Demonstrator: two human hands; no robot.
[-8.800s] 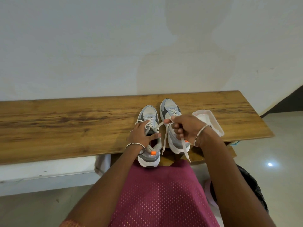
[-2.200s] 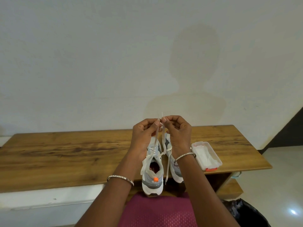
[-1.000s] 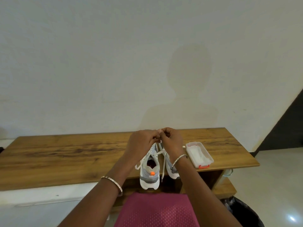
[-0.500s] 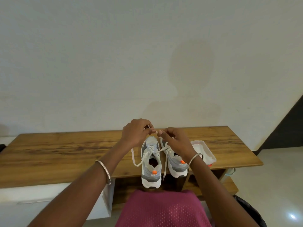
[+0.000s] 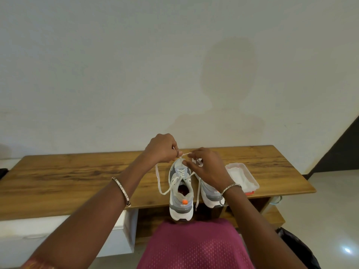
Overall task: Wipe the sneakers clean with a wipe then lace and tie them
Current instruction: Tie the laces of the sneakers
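Note:
Two grey and white sneakers stand side by side at the front edge of a wooden table, heels toward me. The left sneaker has an orange heel tab and white laces; one lace hangs in a loop off its left side. My left hand and my right hand are raised above its toe, both pinching a lace end stretched between them. The right sneaker is partly hidden under my right hand and wrist, with a lace hanging down between the shoes.
A clear plastic tub of white wipes with an orange clip sits right of the shoes. A white drawer unit is under the table at left, a lower wooden shelf at right. A plain wall stands behind; a dark bag lies on the floor.
Both hands stay raised over the left sneaker with the lace ends between them; my left hand has lifted slightly and the lace loop at the left hangs longer.

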